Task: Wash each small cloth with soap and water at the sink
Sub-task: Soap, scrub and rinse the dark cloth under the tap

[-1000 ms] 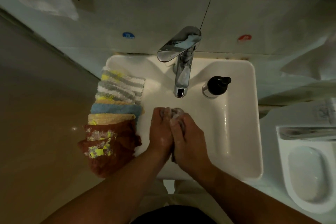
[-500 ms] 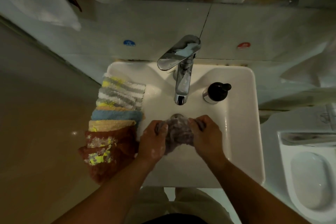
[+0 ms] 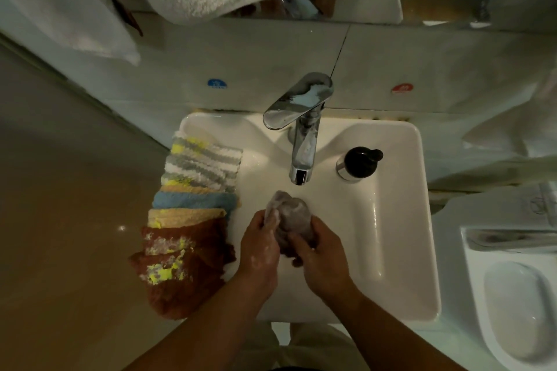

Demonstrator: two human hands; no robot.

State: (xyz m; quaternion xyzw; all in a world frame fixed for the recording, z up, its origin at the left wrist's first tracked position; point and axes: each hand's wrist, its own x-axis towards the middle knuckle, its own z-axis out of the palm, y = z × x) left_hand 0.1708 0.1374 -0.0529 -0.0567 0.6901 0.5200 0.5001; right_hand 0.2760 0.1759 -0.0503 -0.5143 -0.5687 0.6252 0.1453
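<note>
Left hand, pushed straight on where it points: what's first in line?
The soapy grey cloth, which the left hand grips. Beyond it, the line heads toward the tap spout, probably higher than the hand; depth unclear.

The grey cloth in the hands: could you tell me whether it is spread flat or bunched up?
Bunched up: the grey cloth is a crumpled, soapy wad gripped between the left hand and right hand.
</note>
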